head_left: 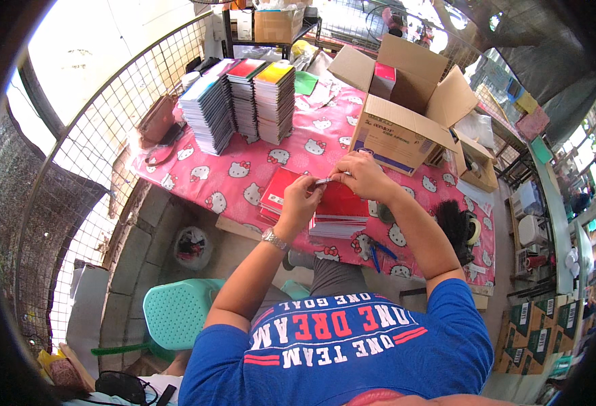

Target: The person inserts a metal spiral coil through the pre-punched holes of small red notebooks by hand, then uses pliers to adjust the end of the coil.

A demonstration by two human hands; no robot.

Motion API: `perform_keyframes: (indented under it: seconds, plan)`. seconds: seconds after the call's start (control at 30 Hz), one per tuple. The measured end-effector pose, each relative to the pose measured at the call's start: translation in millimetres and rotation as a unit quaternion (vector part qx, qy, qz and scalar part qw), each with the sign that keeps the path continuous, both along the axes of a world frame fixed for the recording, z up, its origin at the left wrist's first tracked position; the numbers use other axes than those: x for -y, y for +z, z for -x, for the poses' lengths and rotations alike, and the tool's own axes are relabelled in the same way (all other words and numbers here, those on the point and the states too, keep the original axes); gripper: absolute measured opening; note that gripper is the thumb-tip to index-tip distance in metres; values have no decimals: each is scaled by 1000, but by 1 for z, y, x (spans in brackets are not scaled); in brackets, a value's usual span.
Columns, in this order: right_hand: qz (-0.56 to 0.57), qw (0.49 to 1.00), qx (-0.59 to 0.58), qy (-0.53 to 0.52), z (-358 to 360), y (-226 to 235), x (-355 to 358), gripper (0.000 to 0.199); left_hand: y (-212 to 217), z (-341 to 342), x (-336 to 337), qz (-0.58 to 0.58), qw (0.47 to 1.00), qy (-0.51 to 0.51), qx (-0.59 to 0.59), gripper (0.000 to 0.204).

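Note:
My left hand (302, 197) and my right hand (363, 176) meet above a stack of red-covered notebooks (342, 215) on the table. The fingers of both are closed in a pinch around a short, thin whitish-silver strip (324, 181); its exact kind is too small to tell. My hands hide part of the top cover. Beside my left hand lie more red notebooks (278, 187), partly under the wrist and fingers. A pair of blue-handled pliers (383, 254) rests to the right of the stack, apart from both hands.
Tall stacks of spiral notebooks (274, 101) stand at the back left of the pink patterned table (210, 179). An open cardboard box (393, 135) sits at the back right. Black bristles (451, 227) and a tape roll (474, 231) lie at right. A green stool (176, 308) stands at lower left.

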State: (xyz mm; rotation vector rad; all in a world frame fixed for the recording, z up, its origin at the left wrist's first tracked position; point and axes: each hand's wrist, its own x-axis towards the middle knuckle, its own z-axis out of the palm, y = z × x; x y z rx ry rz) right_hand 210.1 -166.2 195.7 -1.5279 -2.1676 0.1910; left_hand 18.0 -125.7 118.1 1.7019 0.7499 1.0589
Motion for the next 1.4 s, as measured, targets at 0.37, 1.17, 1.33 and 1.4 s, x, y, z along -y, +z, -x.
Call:
perform_keyframes:
  seconds: [0.37,1.17,1.33,1.4]
  plan:
    - [-5,993,-117,-14,1,5,4,22,6,0,3,31,999,13,-5,11]
    - [167,966,199,6,4,26,-8,39,2,-6,5,0,1000,31,7,26]
    - [225,971,75,26,5,29,-9,40,2,-4,6,6,998,33,44,28]
    - [153,968,200,2,13,12,-6,39,-3,-1,6,-13,999,19,38,25]
